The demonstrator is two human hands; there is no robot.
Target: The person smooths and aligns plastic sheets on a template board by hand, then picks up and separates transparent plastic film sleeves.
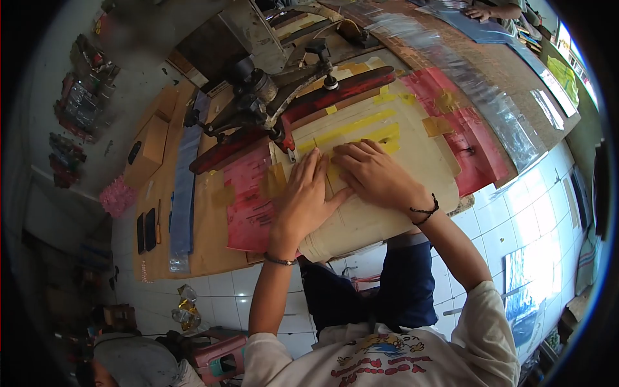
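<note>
A cream-coloured board with yellow tape strips lies in front of me on the worktable. My left hand rests on it with fingers stretched out toward a red bar. My right hand lies palm down just beside it, fingers spread on the board near the yellow tape. The thumbs come close together. Whether a thin sheet lies under the fingers, I cannot tell. The red bar belongs to a dark metal press above my hands.
Red sheets lie on both sides of the board. Clear plastic film runs along the right. A long bluish strip, a phone-like dark object and a cardboard box are at left. Another person's hand touches blue sheeting at top right.
</note>
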